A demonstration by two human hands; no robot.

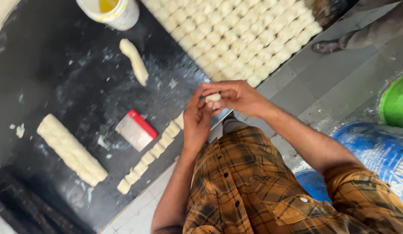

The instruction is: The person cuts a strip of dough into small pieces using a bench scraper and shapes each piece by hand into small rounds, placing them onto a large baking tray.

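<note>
My left hand (197, 119) and my right hand (238, 96) meet over the edge of the black counter (58, 65). Together they pinch one small pale dough piece (213, 98) between the fingertips. Just below the hands a row of cut dough pieces (153, 151) runs along the counter edge. A metal scraper with a red handle (135, 129) lies beside that row. Beyond the hands, many shaped dough pieces (240, 39) sit packed in tight rows.
A thick dough log (71, 149) lies at the left and a thinner dough rope (134, 60) further back. A white tub of yellow liquid (110, 11) stands at the top. A blue barrel (379, 151) and a green bucket (394, 102) stand on the tiled floor at the right.
</note>
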